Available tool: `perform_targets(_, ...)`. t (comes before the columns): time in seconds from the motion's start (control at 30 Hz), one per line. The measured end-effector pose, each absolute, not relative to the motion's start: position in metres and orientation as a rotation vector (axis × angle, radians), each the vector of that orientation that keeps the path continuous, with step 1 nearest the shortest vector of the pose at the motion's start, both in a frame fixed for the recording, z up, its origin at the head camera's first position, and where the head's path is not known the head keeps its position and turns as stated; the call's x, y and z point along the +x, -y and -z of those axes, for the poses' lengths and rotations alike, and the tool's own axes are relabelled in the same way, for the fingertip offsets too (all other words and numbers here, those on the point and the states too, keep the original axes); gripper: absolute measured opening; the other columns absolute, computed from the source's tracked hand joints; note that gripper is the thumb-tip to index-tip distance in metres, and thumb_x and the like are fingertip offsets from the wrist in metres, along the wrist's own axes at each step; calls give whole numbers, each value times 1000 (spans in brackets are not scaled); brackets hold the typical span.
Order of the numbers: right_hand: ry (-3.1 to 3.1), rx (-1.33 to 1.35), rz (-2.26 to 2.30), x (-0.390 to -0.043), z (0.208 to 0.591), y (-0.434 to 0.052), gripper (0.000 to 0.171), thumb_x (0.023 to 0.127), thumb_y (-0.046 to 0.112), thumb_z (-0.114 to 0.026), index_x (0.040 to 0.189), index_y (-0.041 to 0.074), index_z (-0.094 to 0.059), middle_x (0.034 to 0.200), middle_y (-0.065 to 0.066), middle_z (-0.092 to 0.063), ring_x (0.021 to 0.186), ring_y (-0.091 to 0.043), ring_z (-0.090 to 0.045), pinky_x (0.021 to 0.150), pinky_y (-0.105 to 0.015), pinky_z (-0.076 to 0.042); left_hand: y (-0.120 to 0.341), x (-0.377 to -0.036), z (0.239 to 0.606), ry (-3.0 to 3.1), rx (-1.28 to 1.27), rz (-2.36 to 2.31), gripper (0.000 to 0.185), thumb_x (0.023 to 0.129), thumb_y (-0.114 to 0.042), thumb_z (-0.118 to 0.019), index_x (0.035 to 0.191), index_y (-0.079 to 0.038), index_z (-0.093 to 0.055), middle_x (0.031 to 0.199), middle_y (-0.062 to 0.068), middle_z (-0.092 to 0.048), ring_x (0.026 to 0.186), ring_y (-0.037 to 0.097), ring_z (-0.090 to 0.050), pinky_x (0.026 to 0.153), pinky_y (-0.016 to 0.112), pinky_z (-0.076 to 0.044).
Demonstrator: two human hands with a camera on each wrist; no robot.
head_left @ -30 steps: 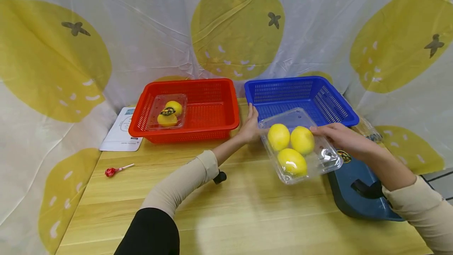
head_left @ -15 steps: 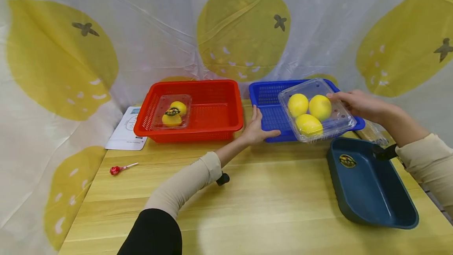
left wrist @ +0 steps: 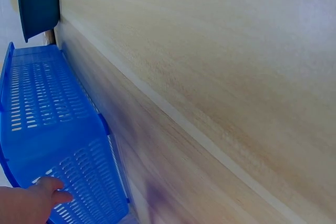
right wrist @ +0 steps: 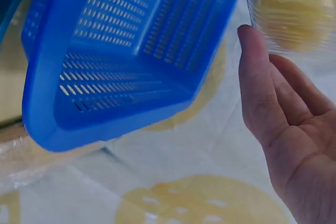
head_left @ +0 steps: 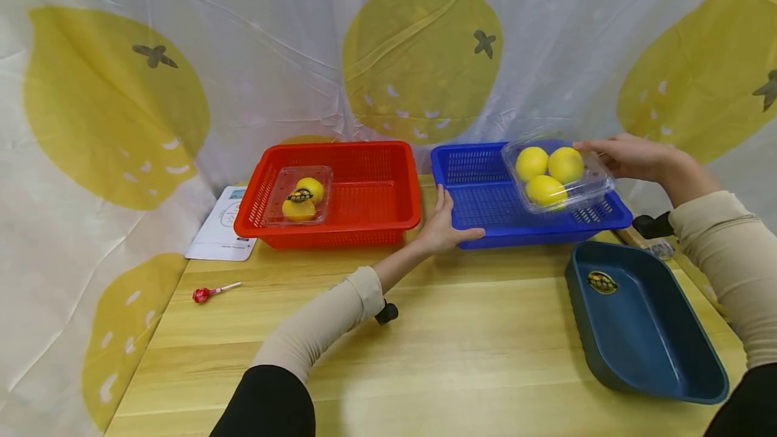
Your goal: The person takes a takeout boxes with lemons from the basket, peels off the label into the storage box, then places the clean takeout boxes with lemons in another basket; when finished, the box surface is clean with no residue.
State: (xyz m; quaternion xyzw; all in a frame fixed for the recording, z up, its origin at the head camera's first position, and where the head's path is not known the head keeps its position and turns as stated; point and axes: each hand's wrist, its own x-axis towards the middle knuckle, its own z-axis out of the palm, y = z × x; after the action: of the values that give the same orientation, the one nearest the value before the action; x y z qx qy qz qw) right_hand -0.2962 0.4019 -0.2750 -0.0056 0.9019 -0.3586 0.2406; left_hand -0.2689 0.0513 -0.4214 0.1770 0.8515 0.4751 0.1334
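A clear plastic fruit box (head_left: pixel 591 184) with three lemons (head_left: pixel 545 191) in it is held over the right part of the blue basket (head_left: pixel 476 235). My right hand (head_left: pixel 634 157) pinches the box at its right edge; in the right wrist view, the thumb (right wrist: pixel 254 51) lies along the box's wall, beside the basket. My left hand (head_left: pixel 443 224) rests at the basket's left front corner, fingers straight along the side and thumb stretched over the front rim. In the left wrist view, part of that hand (left wrist: pixel 37 203) shows against the slotted basket wall.
Left of the blue basket stands a red basket (head_left: pixel 376 235) holding another clear box (head_left: pixel 276 204) with two lemons. A dark blue-green bin (head_left: pixel 643 329) lies at the right. A lollipop (head_left: pixel 203 295) and a printed sheet (head_left: pixel 212 235) are at the left. A lemon-print curtain (head_left: pixel 291 52) hangs behind.
My right hand has carried the lemon box back and to the right, from in front of the blue basket to over it. The left hand stays at the basket's corner, its thumb now spread.
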Motion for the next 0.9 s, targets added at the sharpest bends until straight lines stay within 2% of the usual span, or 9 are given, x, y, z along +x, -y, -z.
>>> perform_targets(0.13, -2437, 38, 1024, -305, 285, -409, 50, 100, 51, -43, 64, 20, -55, 58, 8, -42, 57, -9, -43, 65, -28, -47, -52, -269, 421, -2460, 513, -1371, 117, 80, -46, -76, 156, -6, 4, 164, -1, 20, 153, 27, -6, 121, 46, -24)
perform_targets(0.33, -2444, 22, 955, -319, 296, -415, 48, 101, 48, -44, 72, 15, -63, 54, 7, -26, 48, -10, -30, 55, -29, -41, -51, -269, 420, -2469, 507, -1360, 117, 80, -47, -77, 156, -6, 3, 164, -1, 19, 153, 27, -7, 121, 45, -23)
perform_targets(0.5, -2460, 85, 865, -329, 307, -413, 54, 98, 53, -48, 81, 4, -63, 56, -3, -43, 51, -12, -42, 62, -33, -49, -50, -269, 422, -2475, 509, -1365, 116, 80, -46, -76, 156, -6, 3, 164, -1, 19, 153, 26, -6, 121, 46, -23)
perform_targets(0.57, -2446, 98, 807, -330, 313, -412, 68, 97, 55, -47, 102, -12, -60, 83, -25, -62, 70, -29, -62, 80, -39, -56, -50, -268, 423, -2484, 511, -1353, 116, 80, -47, -76, 156, -6, 2, 164, 0, 19, 153, 26, -7, 121, 46, -24)
perform_targets(0.63, -2429, 81, 754, -330, 318, -412, 84, 98, 55, -44, 127, -23, -43, 119, -44, -52, 98, -42, -63, 94, -47, -54, -52, -267, 425, -2489, 515, -1344, 116, 81, -47, -75, 156, -7, 2, 164, 0, 19, 153, 27, -7, 120, 46, -25)
perform_targets(0.7, -2414, 74, 738, -328, 320, -412, 81, 99, 54, -43, 131, -21, -42, 129, -44, -46, 104, -42, -61, 95, -47, -53, -53, -266, 425, -2484, 519, -1343, 116, 81, -48, -75, 156, -8, 3, 164, -1, 20, 153, 26, -8, 120, 46, -26)
perform_targets(0.8, -2405, 108, 732, -329, 324, -412, 57, 99, 52, -45, 91, -2, -61, 81, -16, -58, 69, -23, -57, 76, -33, -55, -53, -265, 425, -2480, 530, -1347, 115, 81, -46, -75, 156, -9, 4, 164, 0, 20, 153, 27, -9, 119, 46, -28)
perform_targets(0.83, -2408, 118, 731, -329, 325, -412, 54, 99, 51, -47, 85, 0, -60, 72, -7, -51, 63, -20, -53, 71, -31, -52, -53, -265, 425, -2482, 532, -1345, 115, 81, -46, -75, 156, -9, 4, 164, 0, 20, 153, 27, -10, 119, 46, -28)
perform_targets(0.9, -2410, 109, 717, -327, 327, -411, 57, 99, 50, -48, 93, -6, -59, 75, -14, -54, 65, -15, -53, 70, -31, -54, -54, -265, 425, -2480, 541, -1340, 116, 81, -47, -75, 156, -9, 5, 163, -1, 20, 152, 27, -10, 119, 46, -29)
